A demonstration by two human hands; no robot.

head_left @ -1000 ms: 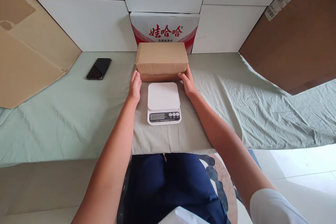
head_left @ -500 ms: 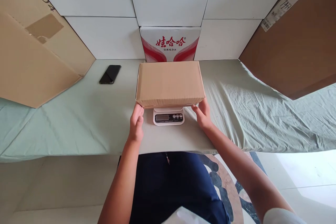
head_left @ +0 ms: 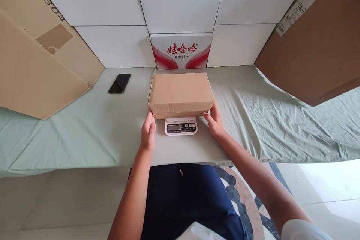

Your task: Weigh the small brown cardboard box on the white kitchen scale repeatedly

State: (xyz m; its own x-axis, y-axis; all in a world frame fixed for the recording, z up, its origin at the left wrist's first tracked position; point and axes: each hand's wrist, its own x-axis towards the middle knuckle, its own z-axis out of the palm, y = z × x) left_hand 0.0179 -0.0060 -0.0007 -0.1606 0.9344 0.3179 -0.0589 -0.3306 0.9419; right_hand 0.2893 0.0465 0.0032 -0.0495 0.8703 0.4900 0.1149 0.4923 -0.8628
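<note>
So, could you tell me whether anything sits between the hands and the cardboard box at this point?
Nothing visible does. The left hand and the right hand are each at a near bottom corner of the cardboard box, fingers against it. The box covers the platform of the scale, whose display shows between the hands.

Closed plain brown cardboard box (head_left: 181,93), flat atop small white digital scale (head_left: 180,126), display strip showing.

One small box (head_left: 181,93), one scale (head_left: 180,126), one phone (head_left: 119,83), one printed carton (head_left: 181,51), two big cardboard sheets (head_left: 36,63), two hands (head_left: 147,132).
</note>
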